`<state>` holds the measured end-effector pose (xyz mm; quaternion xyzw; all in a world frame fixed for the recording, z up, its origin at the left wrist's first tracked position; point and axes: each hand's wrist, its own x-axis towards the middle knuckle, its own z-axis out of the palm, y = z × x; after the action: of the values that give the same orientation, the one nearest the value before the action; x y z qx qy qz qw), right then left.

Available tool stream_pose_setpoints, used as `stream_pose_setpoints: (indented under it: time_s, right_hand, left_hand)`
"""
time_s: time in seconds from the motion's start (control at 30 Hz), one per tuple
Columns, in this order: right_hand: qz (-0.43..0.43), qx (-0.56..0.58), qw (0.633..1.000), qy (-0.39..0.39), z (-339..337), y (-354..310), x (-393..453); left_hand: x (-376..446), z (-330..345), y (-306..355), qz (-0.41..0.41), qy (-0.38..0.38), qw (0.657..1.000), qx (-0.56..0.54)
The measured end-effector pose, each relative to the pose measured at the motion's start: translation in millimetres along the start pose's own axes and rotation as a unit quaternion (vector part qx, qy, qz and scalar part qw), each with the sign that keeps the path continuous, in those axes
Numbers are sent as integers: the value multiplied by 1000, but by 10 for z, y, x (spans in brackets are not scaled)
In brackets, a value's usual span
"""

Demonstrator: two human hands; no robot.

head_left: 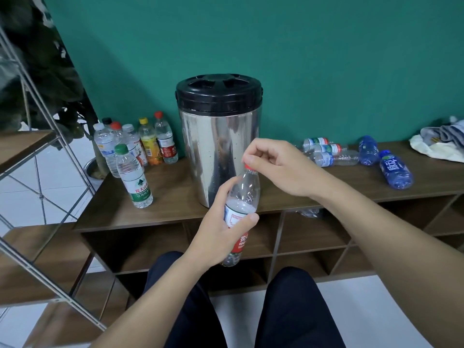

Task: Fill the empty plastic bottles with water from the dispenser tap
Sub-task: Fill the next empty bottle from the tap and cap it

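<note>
In front of the steel dispenser [218, 146], the left hand [221, 234] gripped the bottle [241, 209] around its label, and the right hand [271, 162] pinched the red cap [248, 167]. I think a firm, upright hold helps the twisting.

A single head-worn view looks forward and down from in front of the surface [175, 212], close enough that both forearms reach in from the bottom edge. It faces the green wall [301, 59] behind the surface's far edge (wide-angle, so straight lines bow near the frame's sides).
</note>
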<state>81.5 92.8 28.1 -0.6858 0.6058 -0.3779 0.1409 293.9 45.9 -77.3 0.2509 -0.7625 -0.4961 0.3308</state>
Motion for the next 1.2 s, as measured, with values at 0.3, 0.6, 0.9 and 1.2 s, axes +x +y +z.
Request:
stream_pose_setpoints:
  time_s: [0.3, 0.6, 0.9, 1.2]
  right_hand:
    - [60, -96, 993, 28, 34, 141, 5]
    - [-6, -116, 986, -117, 31, 308, -88]
    - [15, 22, 999, -32, 142, 541, -146]
    - [173, -170, 969, 45, 799, 1423, -84]
  left_hand:
    - [-84, 55, -54, 5, 22, 996, 81]
    - [-158, 61, -342, -33, -37, 999, 12]
    - [-142, 192, -666, -59, -34, 998, -14]
    - [-115, 267, -1222, -99, -27, 995, 13]
